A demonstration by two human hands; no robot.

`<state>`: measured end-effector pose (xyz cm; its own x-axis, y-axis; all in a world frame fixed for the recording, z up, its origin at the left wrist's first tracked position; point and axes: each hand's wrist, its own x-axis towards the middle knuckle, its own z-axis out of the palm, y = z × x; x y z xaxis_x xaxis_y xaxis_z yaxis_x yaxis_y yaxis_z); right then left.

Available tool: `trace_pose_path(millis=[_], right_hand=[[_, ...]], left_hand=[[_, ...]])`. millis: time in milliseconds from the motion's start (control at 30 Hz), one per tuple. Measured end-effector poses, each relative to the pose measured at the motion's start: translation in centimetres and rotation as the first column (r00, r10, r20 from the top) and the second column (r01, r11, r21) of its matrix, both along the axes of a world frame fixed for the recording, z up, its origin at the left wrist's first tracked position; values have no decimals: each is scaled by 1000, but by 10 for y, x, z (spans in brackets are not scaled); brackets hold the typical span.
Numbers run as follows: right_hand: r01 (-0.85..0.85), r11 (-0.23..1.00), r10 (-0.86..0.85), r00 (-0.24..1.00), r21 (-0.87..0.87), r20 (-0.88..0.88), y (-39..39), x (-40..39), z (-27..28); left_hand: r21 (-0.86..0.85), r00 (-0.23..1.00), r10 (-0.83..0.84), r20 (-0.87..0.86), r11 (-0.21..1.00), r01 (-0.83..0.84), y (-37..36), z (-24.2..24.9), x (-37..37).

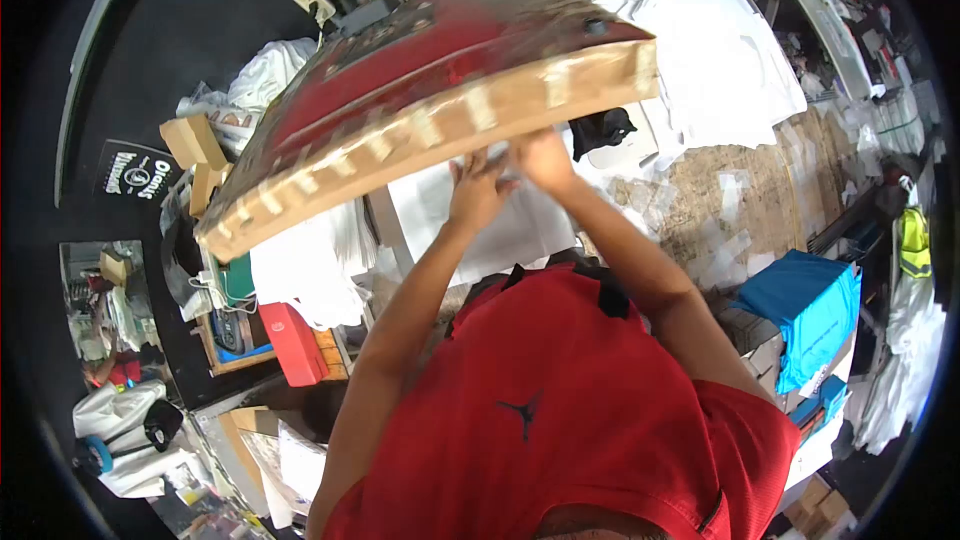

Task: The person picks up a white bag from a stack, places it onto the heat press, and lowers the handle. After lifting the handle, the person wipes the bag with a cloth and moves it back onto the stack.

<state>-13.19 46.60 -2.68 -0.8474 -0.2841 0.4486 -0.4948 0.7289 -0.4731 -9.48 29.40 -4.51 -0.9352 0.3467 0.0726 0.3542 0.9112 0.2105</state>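
The fingers of the left hand [478, 188] are spread and pointing up and away from the person, resting flat on a white garment [520, 230] that lies on a narrow platen below them. The right hand [545, 158] sits just beside it, touching or nearly touching the left, with its fingertips hidden under the front edge of a raised press plate [430, 90]; whether those fingers are spread or pinching the cloth cannot be told. Both hands are together at the upper middle of the view, on the far end of the white garment.

Just above the hands, the press plate tilts up and to the right. Its top is red and worn, and its front edge is wrapped in tan tape with pale strips. Both bare forearms run down to the person's red shirt [560, 420], which fills the lower middle of the view.

To the right is a wooden table [740, 200] dotted with tape scraps, and a folded blue cloth [810, 310] near its lower edge. A heap of white garments [720, 60] lies at upper right. To the left, under the plate, a red box [295, 340] sits on a cluttered bench.
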Motion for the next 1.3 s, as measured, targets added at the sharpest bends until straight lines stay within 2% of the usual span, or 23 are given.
trace_pose_path(millis=[67, 100, 133, 200, 233, 333, 467, 533, 567, 633, 667, 833, 933, 1000, 1100, 1300], right_hand=[[-79, 997, 77, 983, -2, -166, -30, 24, -39], [-93, 996, 93, 991, 9, -92, -36, 40, -51], [-66, 997, 69, 991, 28, -112, -40, 50, -61], [-37, 998, 44, 991, 52, -130, -46, 57, -64], [-43, 997, 51, 991, 71, -125, -45, 57, -61], [-54, 993, 68, 990, 109, -124, -47, 56, -57], [-114, 989, 125, 983, 90, -132, -50, 51, -52], [-123, 989, 133, 982, 83, -130, -53, 49, -54], [-123, 990, 130, 983, 66, -127, -55, 50, -56], [-133, 988, 143, 981, 85, -129, -59, 51, -58], [-122, 988, 135, 982, 96, -135, -62, 50, -58], [-134, 986, 147, 979, 100, -141, -63, 57, -56], [-162, 975, 169, 985, 155, -32, -54, 68, -48], [60, 980, -63, 998, 192, 9, -45, 83, -41], [27, 972, -50, 994, 233, 93, -35, 88, -49], [45, 971, -69, 993, 236, 98, -35, 88, -45]], left_hand=[[107, 987, -22, 157, 994, 5, -19, -9, 27], [158, 972, -41, 231, 987, 4, -28, -11, 40], [161, 973, -37, 229, 987, 0, -38, -11, 55], [319, 1000, -19, 2, 948, 17, -59, -11, 80], [327, 1000, -18, 4, 945, 15, -67, -13, 85], [505, 997, 62, -42, 862, -33, -80, -14, 95], [547, 990, 128, -65, 834, -72, -75, -1, 91], [458, 992, 59, -109, 889, -3, -68, 2, 83], [466, 992, 77, -104, 884, -20, -65, -3, 83], [272, 987, 93, -131, 961, -55, -61, -12, 81], [187, 995, 84, -50, 980, -74, -62, -17, 79], [177, 991, 123, -50, 978, -112, -62, -21, 81], [189, 991, 122, -51, 976, -111, -61, -21, 81], [159, 989, 136, -55, 979, -126, -60, -23, 80], [150, 988, 130, -82, 982, -116, -60, -23, 81], [159, 988, 132, -86, 980, -117, -56, -21, 80]])
